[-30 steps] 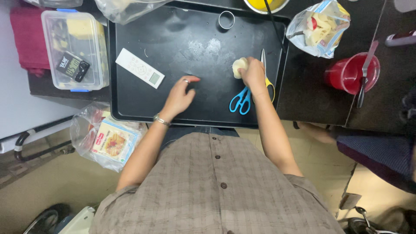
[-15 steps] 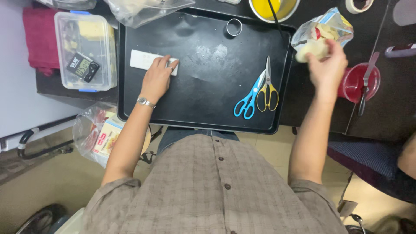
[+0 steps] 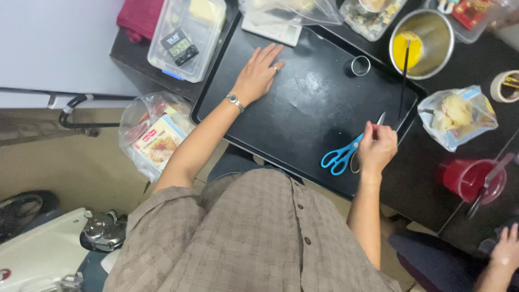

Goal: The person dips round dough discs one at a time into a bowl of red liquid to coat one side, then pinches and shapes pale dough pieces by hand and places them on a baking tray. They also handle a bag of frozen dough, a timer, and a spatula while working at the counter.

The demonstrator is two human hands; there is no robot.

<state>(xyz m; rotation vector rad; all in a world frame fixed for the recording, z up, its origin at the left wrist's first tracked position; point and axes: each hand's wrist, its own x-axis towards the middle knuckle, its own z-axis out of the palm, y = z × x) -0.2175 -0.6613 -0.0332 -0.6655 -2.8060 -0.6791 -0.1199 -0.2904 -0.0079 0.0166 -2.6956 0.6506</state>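
At lower right of the black tray [image 3: 227, 108], the right hand [image 3: 377, 148] closes on blue-handled scissors [image 3: 346, 151], best lifted by the handles, while the left hand [image 3: 258, 73] lies open and flat at upper left.

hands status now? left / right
Left hand: open, flat on black tray, holding nothing.
Right hand: closed over the blue scissors; actual grip cannot be told.

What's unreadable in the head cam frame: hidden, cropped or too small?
- Scissors: yellow pair and blade pivot hidden under the right hand; grip unclear.
- Red cup: contents hidden behind its rim.
- Clear bag: pale lumps inside, kind too blurred.
- Another person's hand: cut by the bottom-right edge.
- Left hand flat on the black tray: anything beneath hidden.
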